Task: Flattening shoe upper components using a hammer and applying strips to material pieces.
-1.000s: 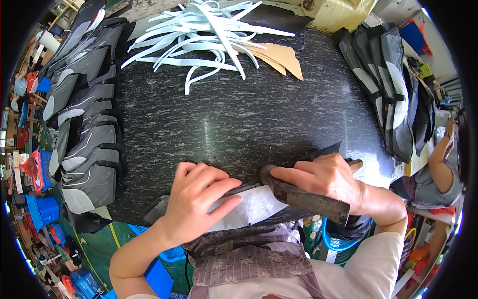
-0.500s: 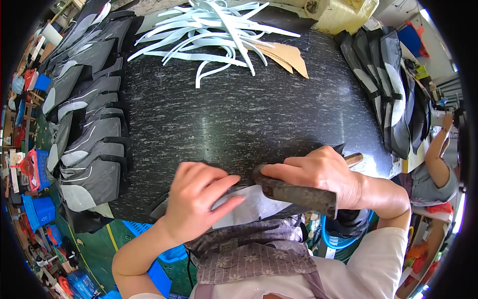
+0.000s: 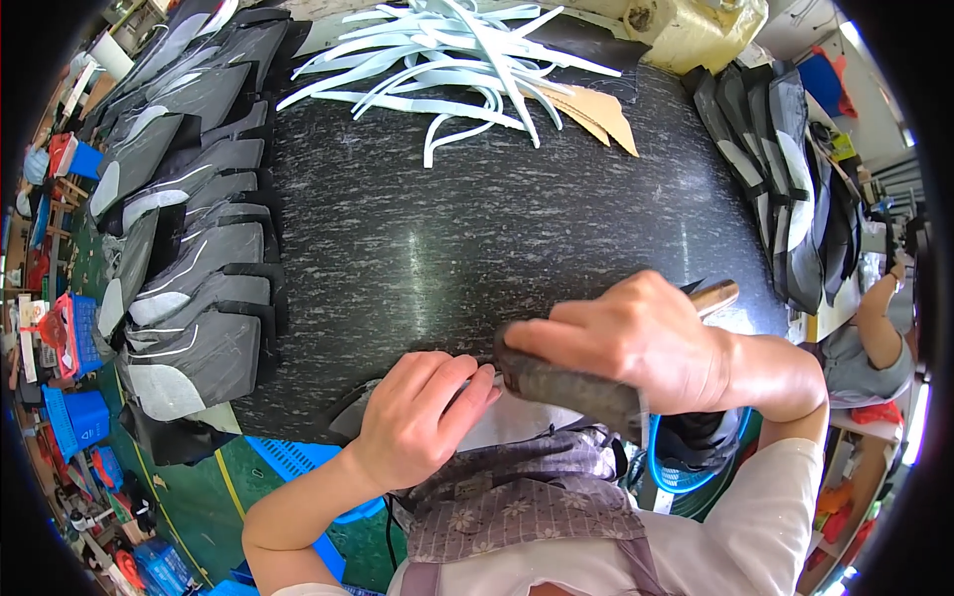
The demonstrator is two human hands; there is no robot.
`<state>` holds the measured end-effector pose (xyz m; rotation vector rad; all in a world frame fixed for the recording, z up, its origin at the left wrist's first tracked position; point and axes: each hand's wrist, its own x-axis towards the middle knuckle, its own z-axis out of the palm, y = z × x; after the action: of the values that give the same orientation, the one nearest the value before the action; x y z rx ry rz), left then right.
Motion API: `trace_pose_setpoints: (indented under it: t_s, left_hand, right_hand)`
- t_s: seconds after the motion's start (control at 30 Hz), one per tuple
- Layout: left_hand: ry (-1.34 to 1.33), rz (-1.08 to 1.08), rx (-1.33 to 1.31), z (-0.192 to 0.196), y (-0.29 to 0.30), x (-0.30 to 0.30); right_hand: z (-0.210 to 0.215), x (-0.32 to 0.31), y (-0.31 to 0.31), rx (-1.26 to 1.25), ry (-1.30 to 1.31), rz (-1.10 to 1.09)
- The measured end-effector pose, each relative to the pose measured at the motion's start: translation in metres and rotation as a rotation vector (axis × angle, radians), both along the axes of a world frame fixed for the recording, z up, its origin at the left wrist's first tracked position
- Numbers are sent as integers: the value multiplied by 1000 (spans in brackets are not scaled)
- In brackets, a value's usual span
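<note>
My R hand (image 3: 646,343) is closed round 1 hammer (image 3: 571,391); its wood handle (image 3: 719,295) pokes out past my fist on the R, & its dark head, blurred, sits above the grey pc (image 3: 532,422) at the table's near edge. My L hand (image 3: 422,412) is over the L part of that pc, fingers curled, thumb tip nr index tip; can't tell if they pinch it. Far side of the dark table (image 3: 477,228): heap of pale blue strips (image 3: 487,74) w/ tan pcs (image 3: 606,114) beside. 2 stacks of dark grey pcs: L stack (image 3: 204,363), R stack (image 3: 790,174). Blue basket (image 3: 684,481) is below my R forearm; co-worker (image 3: 870,358) far R.
</note>
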<state>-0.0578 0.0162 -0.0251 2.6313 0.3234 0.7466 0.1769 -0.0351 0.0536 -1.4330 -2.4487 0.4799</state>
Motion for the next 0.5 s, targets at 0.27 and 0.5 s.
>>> trace_pose_setpoints:
  t_s: [0.27, 0.5]
  left_hand:
    - [6, 87, -173, 7, 10, -13]
    - [45, 74, -135, 9, 19, -30]
  right_hand:
    - [-1, -14, 2, -18, -39, 20]
    - [-5, -22, 4, -11, -67, 52]
